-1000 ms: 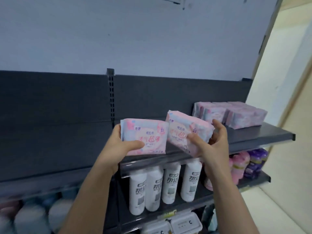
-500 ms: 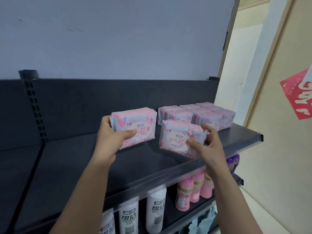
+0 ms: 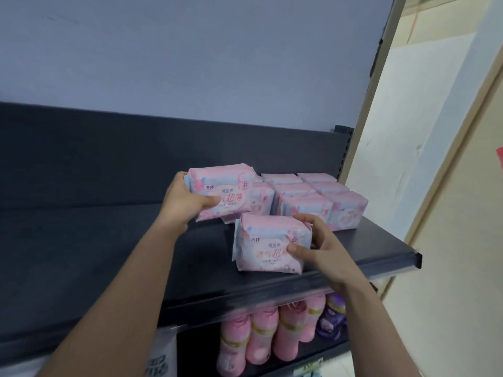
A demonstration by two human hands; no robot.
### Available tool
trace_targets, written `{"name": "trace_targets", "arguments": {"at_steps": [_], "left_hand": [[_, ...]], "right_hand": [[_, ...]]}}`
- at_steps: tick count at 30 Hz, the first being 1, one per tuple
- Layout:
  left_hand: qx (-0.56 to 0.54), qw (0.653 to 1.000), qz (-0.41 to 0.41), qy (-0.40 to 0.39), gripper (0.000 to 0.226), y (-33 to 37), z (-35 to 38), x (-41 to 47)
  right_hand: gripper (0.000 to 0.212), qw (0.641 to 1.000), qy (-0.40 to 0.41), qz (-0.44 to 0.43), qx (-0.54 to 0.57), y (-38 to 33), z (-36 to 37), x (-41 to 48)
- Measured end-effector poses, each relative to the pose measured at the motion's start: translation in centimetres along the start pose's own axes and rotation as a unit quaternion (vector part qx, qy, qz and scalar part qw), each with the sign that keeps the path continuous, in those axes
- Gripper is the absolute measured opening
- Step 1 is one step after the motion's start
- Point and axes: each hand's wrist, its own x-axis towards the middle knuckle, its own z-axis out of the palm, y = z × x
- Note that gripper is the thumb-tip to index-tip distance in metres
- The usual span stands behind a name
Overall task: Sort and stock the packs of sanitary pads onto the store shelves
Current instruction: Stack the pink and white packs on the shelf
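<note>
Two soft, pillowy pink plastic packs are in hand at the dark metal shelf (image 3: 109,254). The left hand (image 3: 185,202) grips the rear pack (image 3: 223,191) by its left end, thumb across the printed front, just in front of the stocked packs (image 3: 313,197) set in tidy rows at the shelf's right rear corner. The right hand (image 3: 321,248) grips the front pack (image 3: 269,246) by its right end, close to the shelf's front lip; whether it touches the board I cannot tell. Dark board runs broad to the left of both hands, bounded by the back panel (image 3: 109,153). Below, pink bottles (image 3: 272,333) and a purple bottle (image 3: 333,317) stand in a row.
</note>
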Motion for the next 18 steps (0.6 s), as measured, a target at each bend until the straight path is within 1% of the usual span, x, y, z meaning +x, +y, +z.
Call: {"name": "trace_targets", "arguments": {"at_steps": [2,4,6,8,10,13,14,18], "left_hand": [[0.006,1.0,-0.009,0.004,0.049,-0.1,1.7,-0.1],[0.004,1.0,-0.017,-0.001,0.049,-0.5,2.8,-0.2],[0.023,0.999,-0.024,-0.032,0.051,-0.8,3.7,-0.3],[0.082,0.994,-0.034,-0.067,0.05,-1.3,4.8,-0.4],[0.135,0.988,-0.032,-0.069,0.044,-2.0,6.0,-0.7],[0.133,0.989,-0.025,-0.058,0.035,-2.9,6.9,-0.8],[0.132,0.989,-0.028,-0.067,0.034,-2.8,6.8,-0.8],[0.159,0.974,-0.066,-0.148,0.037,-1.8,5.6,-0.8]], "right_hand": [[0.052,0.999,-0.047,0.003,0.01,0.3,-1.6,0.6],[0.053,0.997,-0.076,0.0,0.0,0.5,-2.5,1.3],[0.052,0.996,-0.091,-0.008,-0.001,0.6,-2.9,1.8],[0.05,0.995,-0.1,-0.014,0.002,0.9,-3.1,2.2],[0.048,0.994,-0.107,-0.018,-0.011,1.0,-3.3,2.5],[0.047,0.992,-0.109,-0.03,-0.052,0.9,-3.8,3.1],[0.046,0.992,-0.107,-0.033,-0.062,0.9,-3.9,3.3],[0.045,0.989,-0.111,-0.05,-0.079,0.9,-3.9,3.9]]}}
